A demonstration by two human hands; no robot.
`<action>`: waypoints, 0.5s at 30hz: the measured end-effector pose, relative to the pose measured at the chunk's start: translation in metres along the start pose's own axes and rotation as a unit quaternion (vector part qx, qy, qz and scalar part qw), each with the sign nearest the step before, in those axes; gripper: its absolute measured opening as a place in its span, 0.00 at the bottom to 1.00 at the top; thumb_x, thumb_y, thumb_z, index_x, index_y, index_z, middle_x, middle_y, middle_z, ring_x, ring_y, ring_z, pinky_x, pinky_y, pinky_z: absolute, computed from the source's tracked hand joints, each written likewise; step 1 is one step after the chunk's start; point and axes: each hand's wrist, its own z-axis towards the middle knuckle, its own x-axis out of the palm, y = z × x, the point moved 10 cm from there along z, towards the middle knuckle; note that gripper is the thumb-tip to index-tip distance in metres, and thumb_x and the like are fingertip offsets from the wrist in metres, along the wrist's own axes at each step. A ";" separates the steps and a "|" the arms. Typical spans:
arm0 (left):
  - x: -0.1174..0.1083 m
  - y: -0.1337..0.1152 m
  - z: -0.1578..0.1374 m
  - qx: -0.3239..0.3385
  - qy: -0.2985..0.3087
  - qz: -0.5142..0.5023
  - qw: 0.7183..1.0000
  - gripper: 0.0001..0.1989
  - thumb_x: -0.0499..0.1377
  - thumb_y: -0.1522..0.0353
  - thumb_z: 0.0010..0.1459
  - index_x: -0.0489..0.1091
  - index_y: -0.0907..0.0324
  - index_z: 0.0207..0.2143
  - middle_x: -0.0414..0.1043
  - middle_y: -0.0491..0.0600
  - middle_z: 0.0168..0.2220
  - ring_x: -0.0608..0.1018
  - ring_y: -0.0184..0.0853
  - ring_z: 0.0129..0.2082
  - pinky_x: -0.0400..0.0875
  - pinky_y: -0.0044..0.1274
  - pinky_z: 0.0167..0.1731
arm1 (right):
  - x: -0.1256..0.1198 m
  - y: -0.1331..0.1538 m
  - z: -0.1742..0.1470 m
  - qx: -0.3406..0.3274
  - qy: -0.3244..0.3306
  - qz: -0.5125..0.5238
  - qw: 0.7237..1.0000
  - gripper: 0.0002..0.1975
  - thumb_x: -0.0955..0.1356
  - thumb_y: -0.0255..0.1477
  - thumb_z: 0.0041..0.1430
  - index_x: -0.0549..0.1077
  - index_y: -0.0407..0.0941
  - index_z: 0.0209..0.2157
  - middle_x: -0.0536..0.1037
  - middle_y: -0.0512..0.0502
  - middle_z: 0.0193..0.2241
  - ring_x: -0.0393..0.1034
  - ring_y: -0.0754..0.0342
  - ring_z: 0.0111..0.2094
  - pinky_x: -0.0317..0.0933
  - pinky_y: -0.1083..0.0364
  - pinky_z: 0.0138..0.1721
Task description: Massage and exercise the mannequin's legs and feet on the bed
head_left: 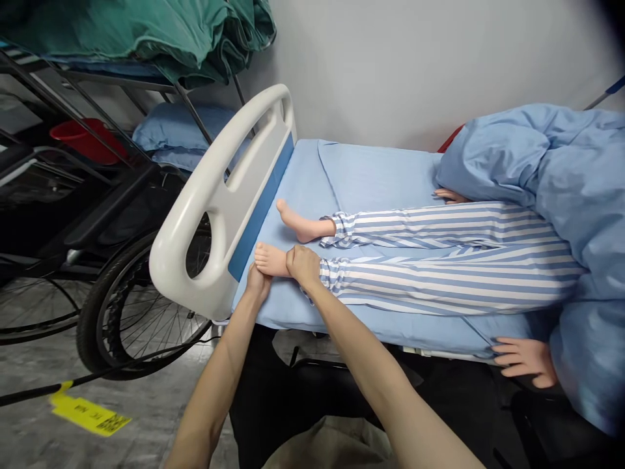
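Note:
On the bed lies what looks like a care manikin in blue-and-white striped trousers (430, 286). My left hand (257, 283) cups the sole side of its near foot (271, 259), the fingers partly hidden beneath. Wrapped over the ankle of that same leg is my right hand (303, 266), just beside the trouser cuff (333, 273). The far foot (303, 228) rests on the sheet with its toes pointing up, untouched by either hand.
A white and blue footboard (215, 176) stands close left of my hands. Beyond it is a wheelchair wheel (105, 319). A blue quilt (527, 150) covers the upper body, and a manikin hand (526, 359) hangs over the near bed edge. A red basin (88, 138) sits under a rack.

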 end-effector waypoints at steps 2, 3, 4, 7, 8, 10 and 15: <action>-0.011 0.012 -0.007 -0.002 0.029 -0.051 0.998 0.12 0.40 0.75 0.68 0.59 0.59 0.33 0.69 0.50 0.33 0.70 0.28 0.30 0.64 0.24 0.32 | 0.000 0.000 0.000 -0.004 -0.010 0.002 1.000 0.17 0.58 0.30 0.68 0.76 0.42 0.39 0.80 0.42 0.39 0.75 0.50 0.39 0.63 0.56 0.41; -0.015 0.019 -0.011 -0.011 0.034 -0.072 0.997 0.13 0.41 0.74 0.68 0.58 0.58 0.31 0.67 0.47 0.28 0.69 0.27 0.26 0.64 0.24 0.30 | 0.001 0.000 0.000 -0.006 -0.014 0.003 1.000 0.17 0.58 0.30 0.68 0.76 0.42 0.40 0.80 0.41 0.39 0.75 0.50 0.40 0.63 0.56 0.41; -0.016 0.026 -0.016 -0.018 0.040 -0.087 0.995 0.14 0.41 0.72 0.68 0.57 0.57 0.29 0.63 0.45 0.23 0.66 0.27 0.23 0.63 0.24 0.28 | 0.001 0.000 0.000 -0.008 -0.016 0.004 1.000 0.16 0.58 0.30 0.68 0.76 0.41 0.39 0.80 0.41 0.39 0.75 0.50 0.40 0.63 0.56 0.41; -0.009 0.042 -0.035 -0.024 0.057 -0.113 0.992 0.14 0.47 0.69 0.65 0.57 0.57 0.24 0.58 0.43 0.17 0.64 0.26 0.19 0.61 0.23 0.25 | 0.002 -0.001 0.001 -0.013 -0.019 -0.004 1.000 0.17 0.57 0.30 0.69 0.76 0.41 0.39 0.80 0.41 0.39 0.75 0.51 0.38 0.63 0.57 0.40; -0.006 0.045 -0.042 -0.021 0.059 -0.118 0.991 0.14 0.49 0.69 0.63 0.58 0.57 0.23 0.59 0.43 0.17 0.64 0.26 0.20 0.61 0.22 0.25 | 0.002 0.000 0.001 -0.018 -0.020 -0.012 1.000 0.17 0.57 0.30 0.69 0.76 0.41 0.40 0.80 0.41 0.39 0.75 0.51 0.38 0.63 0.57 0.39; -0.002 0.048 -0.055 -0.016 0.061 -0.126 0.990 0.11 0.53 0.68 0.60 0.60 0.58 0.23 0.62 0.44 0.18 0.65 0.27 0.20 0.62 0.22 0.25 | 0.003 0.000 0.002 -0.029 -0.017 -0.030 0.999 0.17 0.57 0.30 0.69 0.76 0.41 0.41 0.80 0.40 0.39 0.75 0.52 0.36 0.63 0.57 0.37; -0.021 0.047 -0.074 -0.010 0.074 -0.108 0.991 0.09 0.56 0.65 0.54 0.63 0.58 0.22 0.62 0.43 0.17 0.65 0.28 0.19 0.62 0.22 0.23 | 0.004 0.002 0.001 -0.051 -0.006 -0.048 0.998 0.16 0.58 0.29 0.69 0.76 0.40 0.43 0.80 0.39 0.39 0.75 0.52 0.35 0.64 0.57 0.37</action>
